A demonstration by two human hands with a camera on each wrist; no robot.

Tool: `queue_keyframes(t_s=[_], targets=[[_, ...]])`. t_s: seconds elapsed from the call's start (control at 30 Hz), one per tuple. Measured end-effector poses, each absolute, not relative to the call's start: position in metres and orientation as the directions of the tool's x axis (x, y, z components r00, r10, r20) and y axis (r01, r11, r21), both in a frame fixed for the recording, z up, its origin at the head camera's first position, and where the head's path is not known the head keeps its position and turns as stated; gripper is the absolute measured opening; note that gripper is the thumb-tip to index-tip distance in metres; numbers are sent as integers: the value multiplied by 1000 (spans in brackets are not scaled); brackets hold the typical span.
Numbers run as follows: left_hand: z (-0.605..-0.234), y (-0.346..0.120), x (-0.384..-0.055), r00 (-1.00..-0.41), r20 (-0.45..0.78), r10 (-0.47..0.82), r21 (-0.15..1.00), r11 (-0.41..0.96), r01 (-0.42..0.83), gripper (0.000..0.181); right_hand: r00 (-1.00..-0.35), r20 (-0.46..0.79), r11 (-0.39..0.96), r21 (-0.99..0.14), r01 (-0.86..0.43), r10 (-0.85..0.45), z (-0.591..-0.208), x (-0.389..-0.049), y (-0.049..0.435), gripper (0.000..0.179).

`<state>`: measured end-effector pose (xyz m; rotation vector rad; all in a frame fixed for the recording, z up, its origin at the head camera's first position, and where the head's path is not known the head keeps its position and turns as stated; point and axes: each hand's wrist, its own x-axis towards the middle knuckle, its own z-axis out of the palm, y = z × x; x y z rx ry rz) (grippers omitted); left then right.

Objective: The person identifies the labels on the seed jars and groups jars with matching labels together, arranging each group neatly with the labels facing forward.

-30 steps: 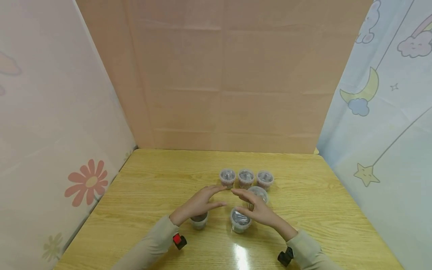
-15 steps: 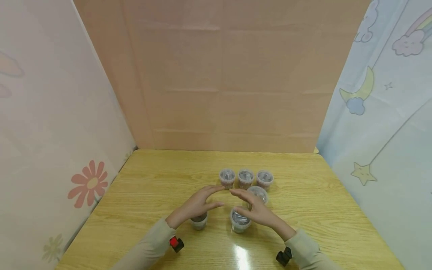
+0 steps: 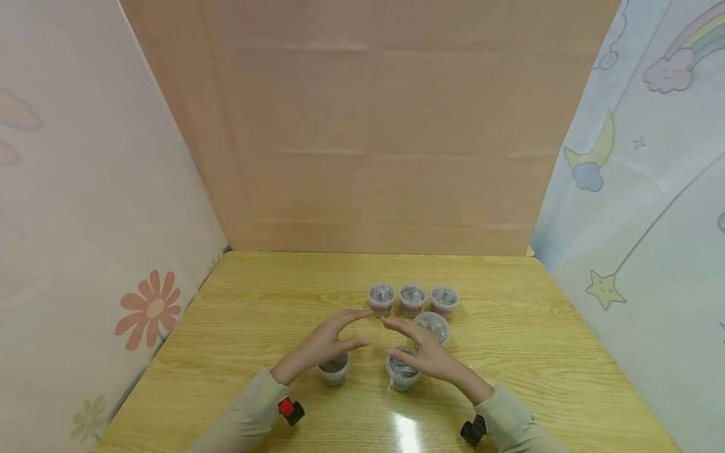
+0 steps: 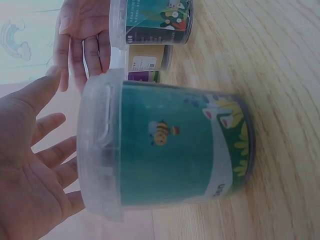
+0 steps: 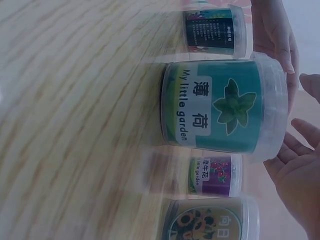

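My left hand (image 3: 323, 343) hovers over a lidded plastic plant cup (image 3: 334, 376), partly covering it in the head view. This cup (image 4: 170, 145) has a teal label with a bee and stands upright on the table. My right hand (image 3: 429, 357) reaches over another lidded cup (image 3: 403, 380) to the right. Its teal label (image 5: 215, 107) reads "My little garden" with green leaves. Both hands hold nothing; their fingers point at each other, thumbs apart, with a small gap between the fingertips.
Behind my right hand stands a cup (image 3: 435, 324) with a clear lid. Farther back, three more cups (image 3: 381, 299) form a row on the wooden table (image 3: 272, 283). A brown paper panel (image 3: 368, 157) rises at the back, with patterned sheets (image 3: 651, 220) at both sides.
Both hands have drifted slightly to the left, keeping nearly the same pose. The cups stay in place. The head view has turned slightly.
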<state>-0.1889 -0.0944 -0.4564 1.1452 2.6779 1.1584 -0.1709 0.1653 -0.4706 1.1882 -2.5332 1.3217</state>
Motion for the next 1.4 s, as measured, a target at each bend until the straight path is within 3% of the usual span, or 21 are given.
queue_keyframes(t_s=[0.2,0.6,0.93,1.4], targets=[[-459,-99,-190,-738,253,626,647,458,610,60,-689,392,336,-659,-673,-610,-469,-173,160,57],[-458,-106,-189,-692,285,663,657,390,645,61,-679,399,313,-666,-677,-617,-465,-172,153,57],[-460,-116,-188,-721,242,649,714,384,586,61,-688,351,350,-663,-662,-635,-467,-171,146,59],[-462,-127,-188,-706,228,670,716,376,588,65,-679,327,360,-656,-663,-657,-466,-169,140,60]])
